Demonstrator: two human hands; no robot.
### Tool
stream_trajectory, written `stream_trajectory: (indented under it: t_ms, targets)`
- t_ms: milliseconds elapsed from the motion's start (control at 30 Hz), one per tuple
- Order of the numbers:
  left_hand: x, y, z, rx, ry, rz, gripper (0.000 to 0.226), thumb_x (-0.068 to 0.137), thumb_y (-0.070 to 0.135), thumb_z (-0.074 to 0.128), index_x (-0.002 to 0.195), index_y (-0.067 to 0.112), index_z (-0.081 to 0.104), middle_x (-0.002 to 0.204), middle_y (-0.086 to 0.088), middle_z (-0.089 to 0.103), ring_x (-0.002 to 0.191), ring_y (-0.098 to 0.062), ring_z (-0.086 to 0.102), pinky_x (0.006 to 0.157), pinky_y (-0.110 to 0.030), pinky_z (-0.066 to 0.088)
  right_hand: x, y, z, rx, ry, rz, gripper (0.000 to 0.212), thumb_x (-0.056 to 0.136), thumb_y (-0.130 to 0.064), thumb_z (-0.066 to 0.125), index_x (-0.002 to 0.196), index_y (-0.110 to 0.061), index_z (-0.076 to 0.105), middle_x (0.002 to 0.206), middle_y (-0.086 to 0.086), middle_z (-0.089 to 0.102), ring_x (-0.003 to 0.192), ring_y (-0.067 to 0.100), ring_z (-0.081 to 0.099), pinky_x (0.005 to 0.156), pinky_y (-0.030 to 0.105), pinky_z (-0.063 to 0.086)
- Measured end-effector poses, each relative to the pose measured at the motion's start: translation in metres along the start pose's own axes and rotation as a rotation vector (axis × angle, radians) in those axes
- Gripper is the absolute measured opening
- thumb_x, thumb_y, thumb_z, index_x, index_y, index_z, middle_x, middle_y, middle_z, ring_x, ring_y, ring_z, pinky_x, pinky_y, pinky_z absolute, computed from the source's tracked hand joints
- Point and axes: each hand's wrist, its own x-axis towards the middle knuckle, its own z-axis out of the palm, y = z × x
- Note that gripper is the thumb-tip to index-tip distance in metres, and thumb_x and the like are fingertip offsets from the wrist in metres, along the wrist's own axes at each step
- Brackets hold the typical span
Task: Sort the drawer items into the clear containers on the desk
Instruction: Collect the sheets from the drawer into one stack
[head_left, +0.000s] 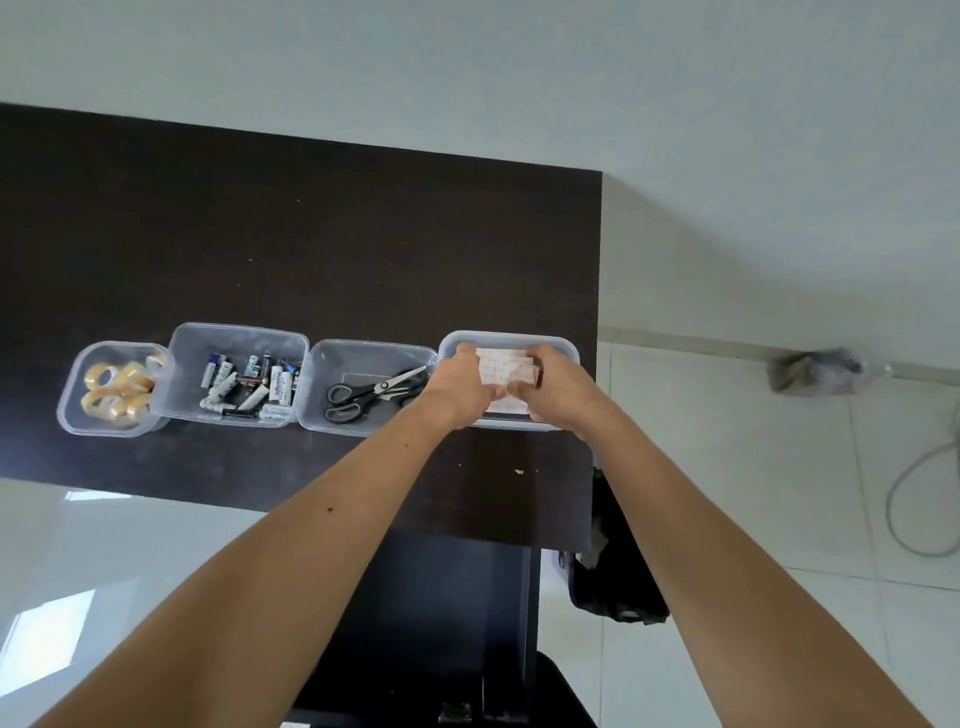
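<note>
Four clear containers stand in a row on the dark desk (311, 234). The rightmost container (511, 339) has both my hands over it. My left hand (462, 387) and my right hand (553, 387) together grip a stack of white sheets with pink print (503, 370), held inside that container. A container with black-handled scissors (371, 392) stands just left of my hands. Further left, one container holds several batteries (249, 387), and the leftmost holds several tape rolls (117, 395).
The desk's right edge runs just past the rightmost container, with white tiled floor beyond. A crumpled bag (815, 371) lies by the wall and a grey cable (914, 493) loops on the floor. Dark objects (613, 571) sit under the desk at the right.
</note>
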Motion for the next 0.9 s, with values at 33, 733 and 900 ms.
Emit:
stream_trajectory:
  t_ms: [33, 733, 900]
  targets:
    - [0.001, 0.000, 0.000, -0.025, 0.010, -0.012, 0.058, 0.100, 0.029, 0.071, 0.145, 0.008, 0.041, 0.137, -0.014, 0.060, 0.110, -0.028, 0.060, 0.082, -0.032, 0.043, 0.000, -0.001, 0.001, 0.006, 0.004, 0.004, 0.055, 0.104, -0.024, 0.068, 0.153, -0.018, 0.045, 0.139, 0.003, 0.064, 0.120, 0.027, 0.066, 0.098, 0.037, 0.055]
    - [-0.037, -0.005, 0.002, -0.178, 0.262, 0.134, 0.053, 0.101, 0.017, 0.069, 0.147, 0.009, 0.045, 0.127, -0.011, 0.063, 0.113, -0.029, 0.062, 0.093, -0.036, 0.050, -0.044, -0.011, 0.025, -0.012, 0.446, -0.129, 0.050, 0.104, -0.026, 0.066, 0.149, -0.011, 0.048, 0.140, 0.010, 0.063, 0.124, 0.031, 0.065, 0.098, 0.039, 0.052]
    - [-0.086, -0.033, -0.009, -0.394, 0.365, 0.352, 0.058, 0.100, 0.013, 0.071, 0.151, 0.012, 0.045, 0.148, -0.005, 0.059, 0.137, -0.019, 0.056, 0.115, -0.033, 0.046, -0.091, -0.011, 0.034, 0.057, 0.667, -0.310, 0.045, 0.100, -0.025, 0.073, 0.140, -0.011, 0.059, 0.137, 0.007, 0.068, 0.123, 0.026, 0.066, 0.104, 0.032, 0.050]
